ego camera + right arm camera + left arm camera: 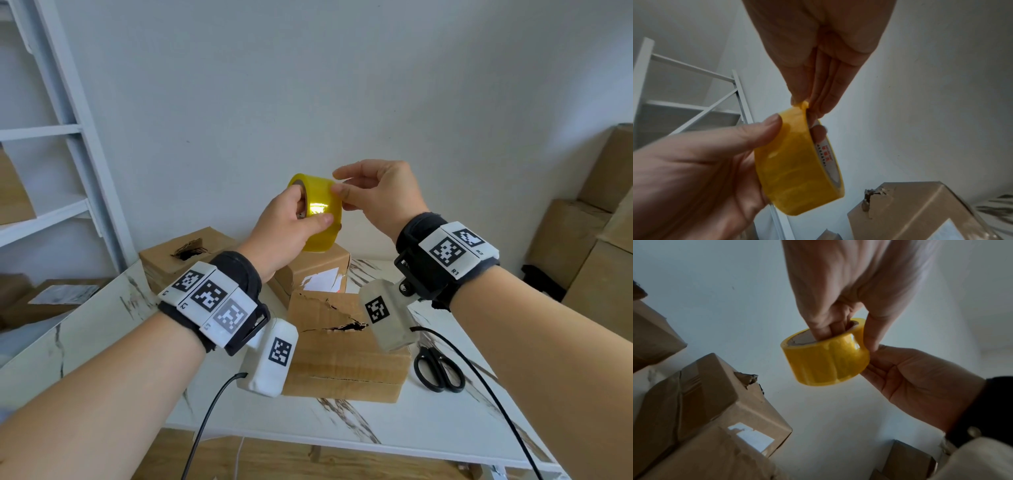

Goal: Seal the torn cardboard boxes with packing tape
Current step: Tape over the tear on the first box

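A yellow packing tape roll (320, 212) is held up above the table. My left hand (308, 216) grips it, fingers through the core and thumb on the outer face. My right hand (339, 181) pinches the tape's loose end at the roll's upper edge, as the right wrist view shows at the lifted tab (802, 105). Below lies a flat cardboard box (342, 356) with a jagged tear (339, 325) across its top. Behind it stand a box with a white label (318, 274) and a box with a torn hole (186, 251).
Black scissors (438, 371) lie on the marble table (376, 421) right of the near box. White shelving (68, 144) stands at the left, and more cardboard boxes (589, 240) are stacked at the right. Cables hang from both wrists over the table's front edge.
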Motion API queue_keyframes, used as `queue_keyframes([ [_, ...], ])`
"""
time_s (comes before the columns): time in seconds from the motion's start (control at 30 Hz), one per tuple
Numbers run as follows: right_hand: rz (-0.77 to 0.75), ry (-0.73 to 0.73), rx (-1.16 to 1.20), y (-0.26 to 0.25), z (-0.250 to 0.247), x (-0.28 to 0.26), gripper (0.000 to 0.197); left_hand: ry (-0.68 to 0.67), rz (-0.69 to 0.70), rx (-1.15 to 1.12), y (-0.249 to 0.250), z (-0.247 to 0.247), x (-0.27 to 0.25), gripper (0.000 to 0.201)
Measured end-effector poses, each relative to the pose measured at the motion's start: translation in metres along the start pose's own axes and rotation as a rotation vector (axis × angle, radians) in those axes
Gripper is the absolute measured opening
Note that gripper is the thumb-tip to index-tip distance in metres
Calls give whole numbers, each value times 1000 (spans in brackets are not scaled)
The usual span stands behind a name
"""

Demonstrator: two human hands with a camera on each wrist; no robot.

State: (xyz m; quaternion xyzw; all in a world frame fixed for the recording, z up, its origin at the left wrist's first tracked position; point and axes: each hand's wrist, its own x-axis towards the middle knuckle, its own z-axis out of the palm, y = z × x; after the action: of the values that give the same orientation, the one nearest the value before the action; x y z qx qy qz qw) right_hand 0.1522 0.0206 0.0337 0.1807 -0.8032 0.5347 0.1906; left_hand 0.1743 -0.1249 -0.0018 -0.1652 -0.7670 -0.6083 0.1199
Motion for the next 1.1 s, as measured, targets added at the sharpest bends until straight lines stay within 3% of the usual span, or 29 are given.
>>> queue_keyframes([
  [0.2,-12,61,-1,-1,1,-2,6,7,-7,16,1,0,0,57],
  [0.43,-22,-1,-45,1,1,-1,16,11,-3,139,4,-3,-2,46],
  [0.5,-29,-34,-133,0,1,-1,3,33,6,271,2,-6,1,37],
  [0.7,-111,-16,-507,-6,13,0,18,101,72,683,3,-8,1,28],
  [1.1,-123,-60,-869,-18,15,-8,17,40,96,836,7,-7,-13,19],
])
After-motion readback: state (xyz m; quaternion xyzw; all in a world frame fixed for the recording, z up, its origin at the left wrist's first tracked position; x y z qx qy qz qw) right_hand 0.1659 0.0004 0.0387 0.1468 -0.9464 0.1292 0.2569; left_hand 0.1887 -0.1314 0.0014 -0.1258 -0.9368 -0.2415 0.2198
